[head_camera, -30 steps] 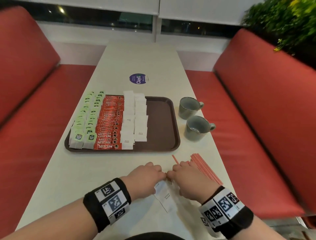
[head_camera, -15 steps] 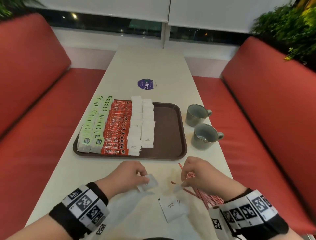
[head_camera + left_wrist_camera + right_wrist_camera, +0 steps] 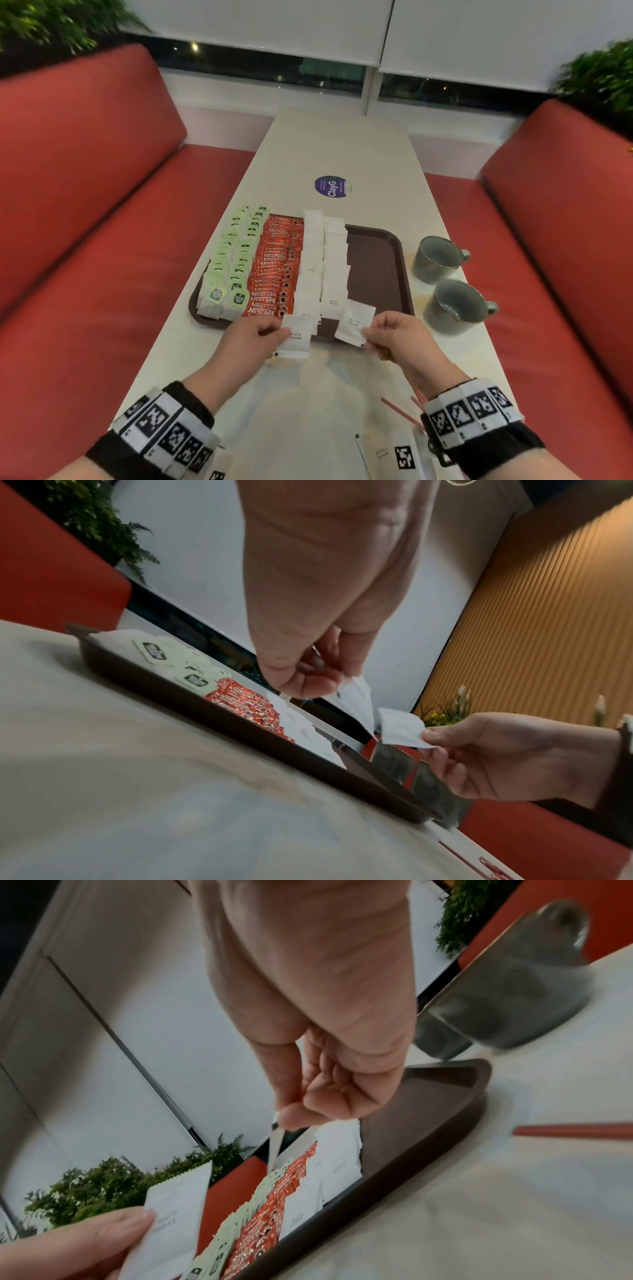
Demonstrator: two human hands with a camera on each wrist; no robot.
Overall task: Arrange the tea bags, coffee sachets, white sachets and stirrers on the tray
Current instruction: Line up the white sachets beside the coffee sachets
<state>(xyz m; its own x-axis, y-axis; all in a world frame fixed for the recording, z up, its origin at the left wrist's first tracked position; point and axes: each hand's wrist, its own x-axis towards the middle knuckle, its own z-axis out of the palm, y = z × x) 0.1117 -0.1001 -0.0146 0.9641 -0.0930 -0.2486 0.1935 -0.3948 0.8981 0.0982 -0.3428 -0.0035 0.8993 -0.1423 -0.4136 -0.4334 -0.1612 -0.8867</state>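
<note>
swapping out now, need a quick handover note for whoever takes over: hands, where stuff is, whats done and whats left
Left hand pinches one white sugar sachet above the tray's near edge.
Right hand pinches another white sachet above the near end of the right white row.
Tray: tea bags in two rows on the left, coffee sachets beside them, then two rows of white sachets. The right part is bare.
Done: tea and coffee rows laid out, white rows mostly.
Left: place both held sachets, then the spare sachets and red stirrers lying on the table near the right wrist.

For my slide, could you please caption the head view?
Each hand holds a sugar sachet above the tray.
</note>
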